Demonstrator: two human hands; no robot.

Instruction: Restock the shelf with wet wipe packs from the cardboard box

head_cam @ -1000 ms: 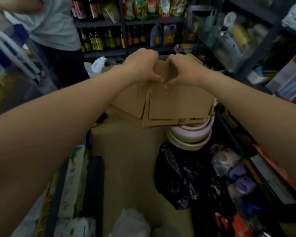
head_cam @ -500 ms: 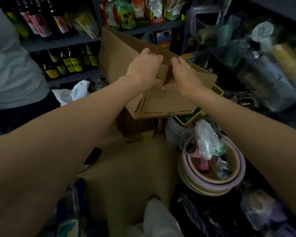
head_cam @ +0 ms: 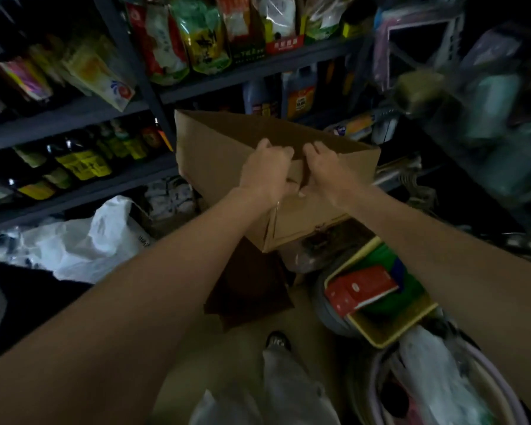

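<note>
Both the left hand (head_cam: pixel 269 171) and right hand (head_cam: pixel 325 170) grip the near rim of the seemingly empty cardboard box (head_cam: pixel 227 157), held in front of the shelf (head_cam: pixel 74 115), so flattening or discarding it likely comes next.

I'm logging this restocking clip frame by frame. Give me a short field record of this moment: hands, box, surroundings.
left hand: left hand grips the near edge of the cardboard box
right hand: right hand grips the same edge, beside the left
box state: held up off the floor, tilted, open; its contents cannot be seen
wet wipe packs: none clearly identifiable
shelf: shelf behind the box holds bottles and pouches
below right: yellow basket holding a red carton
below left: white plastic bag
</note>
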